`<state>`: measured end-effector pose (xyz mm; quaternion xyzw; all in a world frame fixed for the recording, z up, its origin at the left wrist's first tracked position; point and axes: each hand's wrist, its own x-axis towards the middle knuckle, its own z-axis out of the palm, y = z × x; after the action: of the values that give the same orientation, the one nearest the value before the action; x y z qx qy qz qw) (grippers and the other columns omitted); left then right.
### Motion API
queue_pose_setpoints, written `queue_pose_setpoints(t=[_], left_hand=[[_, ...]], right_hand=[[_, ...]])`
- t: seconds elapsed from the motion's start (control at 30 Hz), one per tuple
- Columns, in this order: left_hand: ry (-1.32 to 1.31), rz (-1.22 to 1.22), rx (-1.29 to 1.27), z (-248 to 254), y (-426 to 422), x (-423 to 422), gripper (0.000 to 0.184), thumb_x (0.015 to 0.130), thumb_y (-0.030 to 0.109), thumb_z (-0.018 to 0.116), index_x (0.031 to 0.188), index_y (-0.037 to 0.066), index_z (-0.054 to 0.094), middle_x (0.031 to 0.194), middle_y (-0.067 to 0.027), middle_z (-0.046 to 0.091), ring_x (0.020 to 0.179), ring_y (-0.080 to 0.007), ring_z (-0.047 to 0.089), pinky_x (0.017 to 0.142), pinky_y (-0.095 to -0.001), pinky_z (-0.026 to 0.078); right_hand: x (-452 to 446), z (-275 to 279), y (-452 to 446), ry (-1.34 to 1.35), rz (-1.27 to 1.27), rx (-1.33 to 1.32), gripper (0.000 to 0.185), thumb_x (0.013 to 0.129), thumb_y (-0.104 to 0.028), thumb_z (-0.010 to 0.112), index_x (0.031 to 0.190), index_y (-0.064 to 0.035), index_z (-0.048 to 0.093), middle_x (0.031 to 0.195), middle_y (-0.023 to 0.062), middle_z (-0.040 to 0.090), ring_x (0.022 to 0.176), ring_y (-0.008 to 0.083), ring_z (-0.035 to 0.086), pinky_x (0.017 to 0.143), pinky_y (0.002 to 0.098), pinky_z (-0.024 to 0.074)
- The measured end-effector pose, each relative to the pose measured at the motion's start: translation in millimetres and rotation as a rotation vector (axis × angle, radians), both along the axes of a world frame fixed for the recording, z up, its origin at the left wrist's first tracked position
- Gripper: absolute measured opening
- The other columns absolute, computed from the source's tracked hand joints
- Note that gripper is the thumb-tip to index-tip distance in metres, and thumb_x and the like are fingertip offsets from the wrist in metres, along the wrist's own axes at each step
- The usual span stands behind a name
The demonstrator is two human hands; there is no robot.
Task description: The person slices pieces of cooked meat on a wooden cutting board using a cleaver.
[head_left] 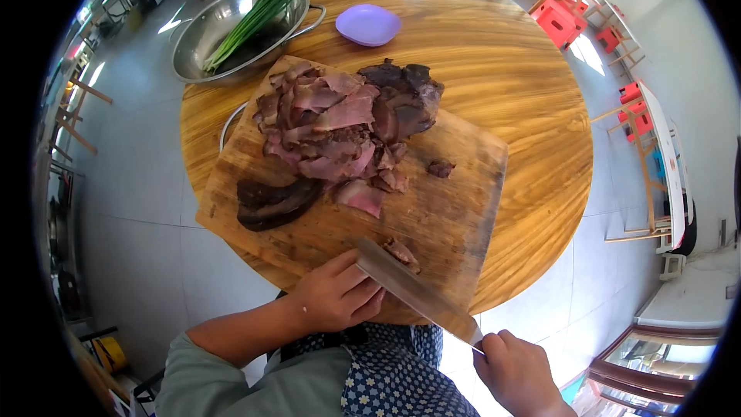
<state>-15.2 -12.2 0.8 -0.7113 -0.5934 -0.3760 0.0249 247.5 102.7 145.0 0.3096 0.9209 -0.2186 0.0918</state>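
Note:
My right hand (513,367) is wrapped round the handle of a broad cleaver (421,293), whose blade points up and left over the near edge of the wooden cutting board (455,224). At the blade's tip, my left hand (337,293) has its fingers curled together; what they hold, if anything, is hidden. A small slice of meat (402,255) lies just beyond the blade. Farther up the board is a heap of sliced dark-pink meat (324,116), with a dark uncut chunk (401,100) at its right and a dark curved piece (276,203) at its lower left.
Behind the board, a steel bowl (189,50) holds green stalks (262,15). A purple plate (368,25) sits on the round wooden table (540,154). Red stools (557,23) and a white table (665,162) stand at the right. A person stands at the top left.

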Motion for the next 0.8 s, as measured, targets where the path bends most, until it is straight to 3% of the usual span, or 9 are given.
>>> queue_pose_setpoints(t=[0.17, 0.47, 0.67, 0.73, 0.8], left_hand=[[-0.034, -0.021, 0.001, -1.2, 1.1, -0.2, 0.027, 0.079, 0.011, 0.077, 0.102, -0.001, 0.071, 0.115, -0.0179, 0.065, 0.106, -0.0377, 0.067, 0.091, -0.0413, 0.059], [-0.094, -0.078, -0.05, -9.7, 0.9, -1.7, 0.023, 0.079, 0.011, 0.077, 0.096, -0.004, 0.072, 0.113, -0.0172, 0.065, 0.107, -0.0367, 0.066, 0.095, -0.0429, 0.058], [0.044, -0.122, -0.008, -3.0, 0.3, -3.0, 0.023, 0.078, 0.012, 0.076, 0.097, -0.003, 0.072, 0.113, -0.0168, 0.066, 0.101, -0.0353, 0.066, 0.093, -0.044, 0.058], [0.031, -0.042, -0.057, -4.9, -2.2, 0.0, 0.026, 0.079, 0.011, 0.076, 0.101, -0.003, 0.072, 0.113, -0.0159, 0.066, 0.102, -0.0335, 0.066, 0.092, -0.0437, 0.058], [0.019, -0.032, -0.035, -2.0, 1.5, 2.0, 0.029, 0.079, 0.011, 0.076, 0.103, -0.004, 0.072, 0.113, -0.0159, 0.066, 0.102, -0.0336, 0.066, 0.093, -0.0441, 0.058]], right_hand=[[7.8, 7.6, -2.9, -0.15, -0.009, 0.007, 0.013, 0.094, -0.013, 0.064, 0.092, -0.0077, 0.052, 0.079, 0.0156, 0.058, 0.069, 0.0406, 0.062, 0.059, 0.051, 0.0489], [-12.2, 7.6, 4.2, -0.096, 0.028, -0.048, 0.012, 0.094, -0.01, 0.063, 0.095, -0.0067, 0.051, 0.078, 0.0161, 0.058, 0.066, 0.0405, 0.061, 0.056, 0.0505, 0.0477], [-34.7, 3.7, 10.2, -0.116, 0.014, -0.053, 0.009, 0.095, -0.012, 0.062, 0.095, -0.006, 0.055, 0.079, 0.0171, 0.062, 0.067, 0.041, 0.063, 0.057, 0.05, 0.0499], [-49.0, 4.5, 16.2, -0.227, 0.137, -0.034, 0.012, 0.093, -0.015, 0.065, 0.094, -0.0053, 0.058, 0.077, 0.01, 0.063, 0.066, 0.0315, 0.066, 0.056, 0.0428, 0.0522], [-52.7, 7.0, 20.6, -0.235, 0.102, -0.084, 0.012, 0.095, -0.015, 0.062, 0.097, -0.0044, 0.057, 0.079, 0.012, 0.065, 0.067, 0.0341, 0.066, 0.058, 0.0441, 0.0527]])
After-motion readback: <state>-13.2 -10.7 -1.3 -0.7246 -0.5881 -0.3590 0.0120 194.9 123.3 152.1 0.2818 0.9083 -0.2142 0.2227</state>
